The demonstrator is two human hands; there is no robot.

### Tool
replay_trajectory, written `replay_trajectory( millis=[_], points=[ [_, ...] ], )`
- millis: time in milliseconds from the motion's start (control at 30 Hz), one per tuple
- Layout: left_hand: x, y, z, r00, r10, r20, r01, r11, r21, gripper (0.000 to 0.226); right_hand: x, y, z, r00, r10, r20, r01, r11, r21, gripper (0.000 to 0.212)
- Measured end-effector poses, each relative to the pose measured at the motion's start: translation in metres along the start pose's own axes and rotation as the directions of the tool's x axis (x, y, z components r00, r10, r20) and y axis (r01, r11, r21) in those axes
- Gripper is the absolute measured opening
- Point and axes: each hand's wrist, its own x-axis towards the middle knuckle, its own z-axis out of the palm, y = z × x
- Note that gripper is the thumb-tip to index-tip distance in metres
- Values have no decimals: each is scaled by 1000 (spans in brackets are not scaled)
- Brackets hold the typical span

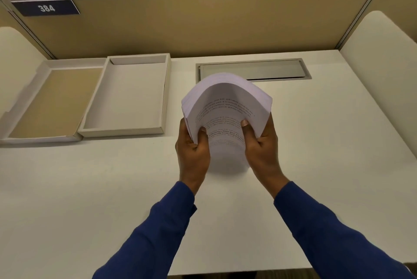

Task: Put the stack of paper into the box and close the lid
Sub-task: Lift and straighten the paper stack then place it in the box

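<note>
A thick stack of paper [228,102] with printed text stands upright over the middle of the desk, its top bowed away from me. My left hand [193,150] grips its left edge and my right hand [261,145] grips its right edge, thumbs on the front sheet. The open box [165,96], shallow and off-white with nothing inside, lies at the back left of the desk. Its lid [42,71], with a tan inner face, lies flat against the box's left side. Both arms wear blue sleeves.
The white desk [316,143] has a grey cable hatch [252,70] at the back middle, just behind the paper. A tan partition [203,23] with a "384" plate [46,8] closes the back. Rounded white side panels [381,57] stand at both sides.
</note>
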Motion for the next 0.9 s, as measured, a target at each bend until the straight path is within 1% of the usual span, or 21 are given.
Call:
replay_trajectory(
  millis=[100, 200, 300, 367, 400, 500, 633, 700, 800, 900],
  points=[
    [-3, -5, -2, 1000, -4, 7, 3, 1000, 9, 41, -4, 8, -3, 999, 29, 22, -29, 1000, 0, 43],
    [-1, -19, -7, 1000, -11, 27, 9, 995, 102, 42, -6, 28, -8, 996, 88, 17, -87, 995, -47, 45],
    [-3, -43, -20, 990, -127, 60, 111, 970, 218, 36, -13, 58, -18, 979, 198, 48, -192, 975, -113, 41],
    [-6, -60, -28, 973, -218, 70, 192, 945, 264, 35, -16, 75, -25, 961, 269, 67, -257, 955, -149, 38],
    [-6, -65, -30, 968, -240, 68, 213, 937, 276, 35, -15, 81, -28, 953, 293, 77, -278, 947, -160, 37],
    [-4, -66, -32, 969, -237, 64, 208, 932, 296, 35, -4, 80, -37, 946, 296, 131, -270, 945, -183, 35],
    [-8, -60, -37, 980, -180, 89, 136, 920, 368, 23, 1, 69, -49, 942, 250, 224, -200, 954, -222, 31],
    [-13, -58, -40, 980, -181, 88, 134, 913, 384, 21, 1, 68, -51, 934, 267, 237, -218, 952, -214, 30],
    [-19, -55, -46, 971, -210, 112, 148, 902, 405, 25, 1, 69, -48, 912, 320, 258, -281, 943, -178, 30],
    [-18, -48, -60, 956, -269, 119, 202, 895, 398, 29, 1, 68, -38, 881, 380, 283, -355, 925, -136, 28]
  ],
)
